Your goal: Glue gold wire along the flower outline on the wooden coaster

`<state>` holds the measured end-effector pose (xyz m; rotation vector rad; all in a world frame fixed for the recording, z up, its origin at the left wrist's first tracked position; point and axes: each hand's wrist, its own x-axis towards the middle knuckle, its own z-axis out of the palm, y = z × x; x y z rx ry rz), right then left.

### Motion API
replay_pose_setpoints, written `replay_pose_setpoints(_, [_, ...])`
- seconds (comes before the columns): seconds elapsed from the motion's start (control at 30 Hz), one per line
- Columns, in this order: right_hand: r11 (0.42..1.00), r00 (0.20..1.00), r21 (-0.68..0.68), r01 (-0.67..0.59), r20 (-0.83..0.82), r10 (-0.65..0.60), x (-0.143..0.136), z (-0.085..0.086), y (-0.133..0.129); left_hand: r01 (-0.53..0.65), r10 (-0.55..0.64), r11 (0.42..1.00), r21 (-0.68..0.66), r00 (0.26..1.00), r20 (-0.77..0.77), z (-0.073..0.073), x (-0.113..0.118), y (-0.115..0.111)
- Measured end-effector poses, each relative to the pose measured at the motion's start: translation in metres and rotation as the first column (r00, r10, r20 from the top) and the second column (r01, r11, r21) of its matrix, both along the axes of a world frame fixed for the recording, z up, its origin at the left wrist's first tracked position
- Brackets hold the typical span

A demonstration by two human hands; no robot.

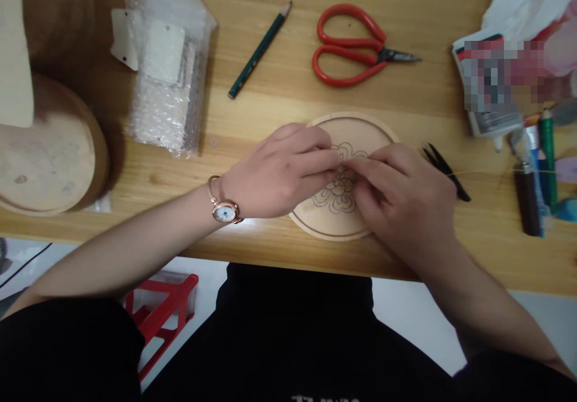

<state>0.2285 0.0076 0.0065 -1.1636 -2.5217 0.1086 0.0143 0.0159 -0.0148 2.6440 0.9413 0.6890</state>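
A round wooden disc (360, 127) with a raised rim lies near the table's front edge. A flower outline (345, 201) is drawn in dark lines on its face. Over the drawing, the fingertips of both hands come together. My left hand (288, 170), with a watch on its wrist, is closed in a pinch; what it holds is too small to make out. My right hand (401, 194) pinches from the other side. A thin yellow thread (487, 172) runs from the right to behind this hand, and its end is hidden by the fingers.
Black tweezers (446, 170) lie beside my right hand. Red-handled scissors (351, 44) and a green pencil (260, 50) lie farther back. At left are a plastic-wrapped pack (166, 83) and a round wooden piece (49, 155). A glue pouch (489, 83) and pens (546, 155) occupy the right.
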Motion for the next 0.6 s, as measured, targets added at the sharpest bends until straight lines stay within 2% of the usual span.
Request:
replay_pose_setpoints(0.2, [1.0, 1.0, -0.027, 0.004, 0.004, -0.004, -0.0005, 0.0012, -0.0005, -0.004, 0.005, 0.998, -0.067, 1.0, 0.011, 0.0008, 0.0002, 0.0002])
replay_pose_setpoints(0.4, [0.999, 0.999, -0.038, 0.039, -0.014, -0.04, -0.0017, 0.0017, -0.0019, 0.006, -0.001, 0.997, -0.079, 0.998, 0.056, 0.0017, 0.0013, 0.0002])
replay_pose_setpoints(0.6, [0.998, 0.999, -0.063, 0.03, -0.012, -0.031, 0.0, 0.0017, -0.0014, 0.018, -0.018, 1.0, 0.024, 1.0, -0.003, 0.0016, 0.0019, 0.0006])
